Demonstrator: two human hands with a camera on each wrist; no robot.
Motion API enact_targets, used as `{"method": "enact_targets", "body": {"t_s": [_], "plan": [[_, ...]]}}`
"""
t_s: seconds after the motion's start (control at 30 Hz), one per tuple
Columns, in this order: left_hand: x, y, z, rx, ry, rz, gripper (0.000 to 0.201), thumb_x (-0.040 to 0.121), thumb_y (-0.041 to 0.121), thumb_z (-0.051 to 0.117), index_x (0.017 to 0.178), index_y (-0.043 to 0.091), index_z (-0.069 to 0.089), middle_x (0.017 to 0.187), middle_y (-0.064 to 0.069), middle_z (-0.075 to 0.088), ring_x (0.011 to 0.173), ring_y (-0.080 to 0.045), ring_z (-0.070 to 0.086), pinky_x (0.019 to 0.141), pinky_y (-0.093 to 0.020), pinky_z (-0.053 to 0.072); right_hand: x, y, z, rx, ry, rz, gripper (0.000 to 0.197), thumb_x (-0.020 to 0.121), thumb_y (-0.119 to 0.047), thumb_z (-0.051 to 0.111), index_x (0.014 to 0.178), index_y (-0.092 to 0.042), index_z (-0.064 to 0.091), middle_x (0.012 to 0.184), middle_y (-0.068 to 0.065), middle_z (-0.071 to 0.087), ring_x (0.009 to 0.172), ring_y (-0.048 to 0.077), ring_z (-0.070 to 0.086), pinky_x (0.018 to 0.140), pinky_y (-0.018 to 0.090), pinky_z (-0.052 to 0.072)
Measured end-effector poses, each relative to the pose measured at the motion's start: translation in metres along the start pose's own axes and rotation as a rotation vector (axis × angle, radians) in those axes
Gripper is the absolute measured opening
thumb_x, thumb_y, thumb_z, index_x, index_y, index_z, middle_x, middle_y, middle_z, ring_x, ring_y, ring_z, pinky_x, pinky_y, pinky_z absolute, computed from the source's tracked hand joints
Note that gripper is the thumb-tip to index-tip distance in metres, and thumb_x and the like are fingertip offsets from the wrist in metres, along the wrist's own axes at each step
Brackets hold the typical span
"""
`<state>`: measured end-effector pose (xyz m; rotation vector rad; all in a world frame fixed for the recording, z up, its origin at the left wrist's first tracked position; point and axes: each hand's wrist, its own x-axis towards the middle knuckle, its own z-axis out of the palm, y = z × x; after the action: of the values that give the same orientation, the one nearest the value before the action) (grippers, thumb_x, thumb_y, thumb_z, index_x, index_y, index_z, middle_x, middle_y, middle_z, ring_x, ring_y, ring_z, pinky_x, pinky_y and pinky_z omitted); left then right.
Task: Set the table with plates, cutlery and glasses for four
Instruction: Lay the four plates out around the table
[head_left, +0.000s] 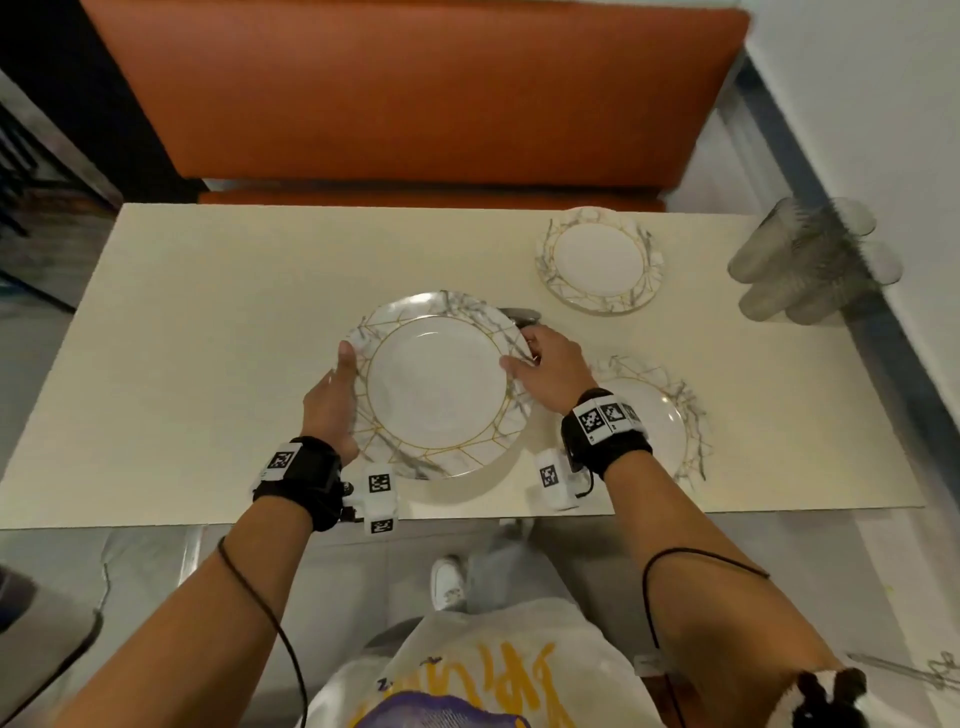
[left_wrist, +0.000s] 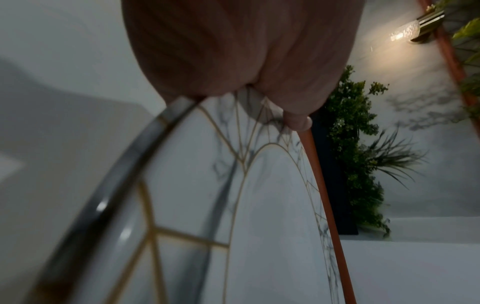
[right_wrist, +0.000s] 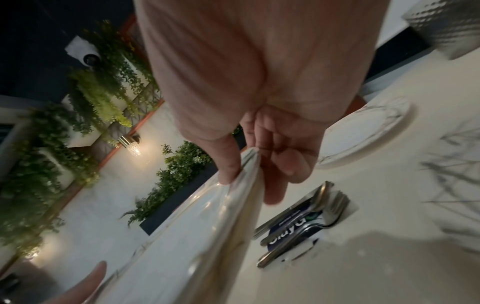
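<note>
A large white plate (head_left: 436, 384) with grey marbling and gold lines is held between both hands, over the middle of the cream table (head_left: 208, 338). My left hand (head_left: 347, 371) grips its left rim, thumb on top. My right hand (head_left: 519, 353) pinches the right rim (right_wrist: 197, 236), thumb above and fingers underneath. In the left wrist view the plate's face (left_wrist: 259, 205) fills the frame below the palm. A bundle of forks and spoons (right_wrist: 306, 218) lies on a blue-printed wrapper on the table under the plate's right edge, and only its tip (head_left: 522, 314) shows in the head view.
A matching plate (head_left: 600, 260) lies at the far right and another (head_left: 660, 415) at the near right, partly behind my right wrist. Several clear textured glasses (head_left: 810, 265) cluster at the table's right edge by the wall. An orange bench (head_left: 415, 88) runs along the far side.
</note>
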<state>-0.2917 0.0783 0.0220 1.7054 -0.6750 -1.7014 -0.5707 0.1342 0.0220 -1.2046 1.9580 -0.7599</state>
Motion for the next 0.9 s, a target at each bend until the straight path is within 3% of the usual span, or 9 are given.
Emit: {"method": "enact_targets", "body": {"t_s": [0.1,0.17,0.3,0.4,0.47,0.53,0.7,0.8,0.9], "plan": [[0.004,0.011,-0.017,-0.006,0.043,-0.001,0.069,0.083,0.080,0.061,0.111,0.019,0.074,0.087,0.001,0.078,0.079,-0.020,0.074,0.072,-0.035,0.061,0.026,-0.013,0.009,0.020,-0.091,0.020,0.048,0.094,-0.031,0.067,0.137,-0.015,0.054,0.128,0.006,0.060,0.092,0.023,0.067,0.052,0.027,0.057],[0.012,0.016,-0.029,-0.015,0.078,-0.023,0.068,0.086,0.079,0.057,0.116,0.020,0.074,0.099,-0.002,0.081,0.095,-0.027,0.077,0.085,-0.045,0.062,0.047,-0.021,0.016,0.010,-0.115,0.029,0.049,0.096,-0.030,0.063,0.140,-0.015,0.051,0.126,0.009,0.055,0.081,0.021,0.066,0.045,0.031,0.056],[0.031,0.032,-0.052,-0.070,0.250,-0.064,0.058,0.088,0.078,0.055,0.108,0.027,0.072,0.115,-0.007,0.076,0.109,-0.033,0.072,0.096,-0.053,0.058,0.099,-0.044,0.021,-0.051,-0.063,0.010,0.039,0.102,-0.029,0.053,0.138,-0.015,0.051,0.121,0.004,0.062,0.073,0.002,0.058,0.072,0.027,0.049],[0.043,0.045,-0.064,-0.043,0.381,-0.069,0.065,0.095,0.074,0.047,0.123,0.019,0.067,0.127,-0.006,0.066,0.104,-0.023,0.068,0.095,-0.041,0.055,0.143,-0.060,0.025,-0.011,-0.044,0.027,0.037,0.105,-0.026,0.047,0.140,-0.014,0.049,0.117,-0.003,0.053,0.083,0.011,0.056,0.068,0.020,0.043],[0.054,0.051,-0.071,-0.013,0.439,-0.054,0.073,0.098,0.071,0.044,0.132,0.010,0.063,0.125,-0.010,0.068,0.088,-0.022,0.063,0.076,-0.035,0.056,0.174,-0.067,0.031,0.019,-0.011,0.052,0.038,0.106,-0.026,0.045,0.142,-0.013,0.048,0.119,-0.004,0.049,0.100,0.016,0.053,0.084,0.025,0.044],[0.061,0.054,-0.077,0.069,0.499,-0.018,0.072,0.104,0.064,0.038,0.134,0.002,0.059,0.128,-0.018,0.064,0.099,-0.034,0.062,0.085,-0.047,0.055,0.204,-0.070,0.040,0.061,0.028,0.100,0.037,0.104,-0.027,0.046,0.139,-0.014,0.049,0.123,-0.001,0.056,0.106,0.025,0.060,0.089,0.041,0.054],[0.073,0.055,-0.092,0.037,0.603,-0.027,0.073,0.102,0.065,0.041,0.141,0.006,0.056,0.141,-0.025,0.058,0.130,-0.046,0.055,0.102,-0.051,0.050,0.259,-0.068,0.064,0.158,0.040,0.271,0.036,0.104,-0.023,0.047,0.140,-0.015,0.047,0.118,0.006,0.061,0.075,0.026,0.066,0.038,0.022,0.048],[0.072,0.055,-0.097,-0.093,0.613,-0.073,0.066,0.097,0.071,0.046,0.137,0.021,0.064,0.127,-0.008,0.067,0.116,-0.034,0.063,0.079,-0.036,0.056,0.273,-0.065,0.081,0.169,0.021,0.330,0.036,0.103,-0.022,0.049,0.138,-0.016,0.048,0.117,0.007,0.061,0.068,0.019,0.063,0.035,0.021,0.046],[0.074,0.059,-0.098,-0.181,0.618,-0.064,0.060,0.097,0.068,0.050,0.134,0.024,0.066,0.127,-0.004,0.069,0.115,-0.030,0.065,0.093,-0.041,0.057,0.283,-0.060,0.099,0.166,-0.015,0.358,0.035,0.102,-0.022,0.049,0.136,-0.017,0.049,0.121,0.007,0.064,0.071,0.025,0.069,0.038,0.025,0.050]]}}
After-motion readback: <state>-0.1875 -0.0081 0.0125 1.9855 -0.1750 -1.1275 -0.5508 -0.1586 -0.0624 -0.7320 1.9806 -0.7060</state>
